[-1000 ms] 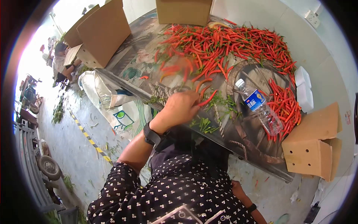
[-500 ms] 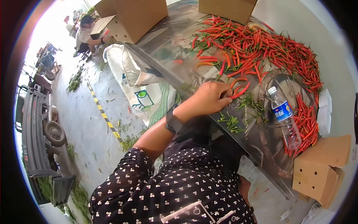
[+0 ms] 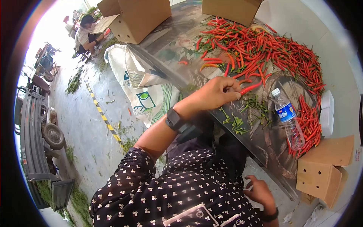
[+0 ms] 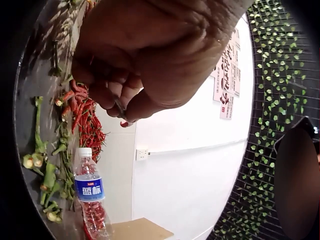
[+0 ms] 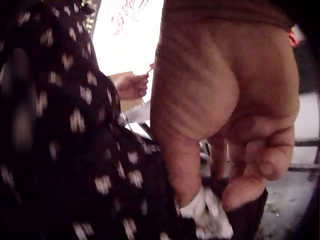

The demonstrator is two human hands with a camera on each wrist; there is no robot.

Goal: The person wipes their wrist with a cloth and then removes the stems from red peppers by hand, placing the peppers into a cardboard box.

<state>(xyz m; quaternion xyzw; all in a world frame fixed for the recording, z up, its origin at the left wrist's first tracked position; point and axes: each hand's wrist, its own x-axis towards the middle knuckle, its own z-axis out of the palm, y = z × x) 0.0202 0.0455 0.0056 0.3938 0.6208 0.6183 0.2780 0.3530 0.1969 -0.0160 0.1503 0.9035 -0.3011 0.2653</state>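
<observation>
My left hand is over the table's near edge and pinches a red chili pepper between thumb and fingertips. In the left wrist view a bit of that chili shows below the thumb. Close under the hand lie cut green stems, several in a small heap. A large pile of red chilies spreads over the far side of the table. My right hand hangs beside my body, below the table edge. Its fingers are loosely curled and show nothing held.
A labelled plastic bottle lies beside a smaller chili pile. Cardboard boxes stand at the right and the back, with white foam trays at the right edge. A white sack hangs at the left. Another person sits further off.
The head view has swung left, so the table sits further right. My left hand has shifted slightly with the chili. My right hand has come into fuller view below the table.
</observation>
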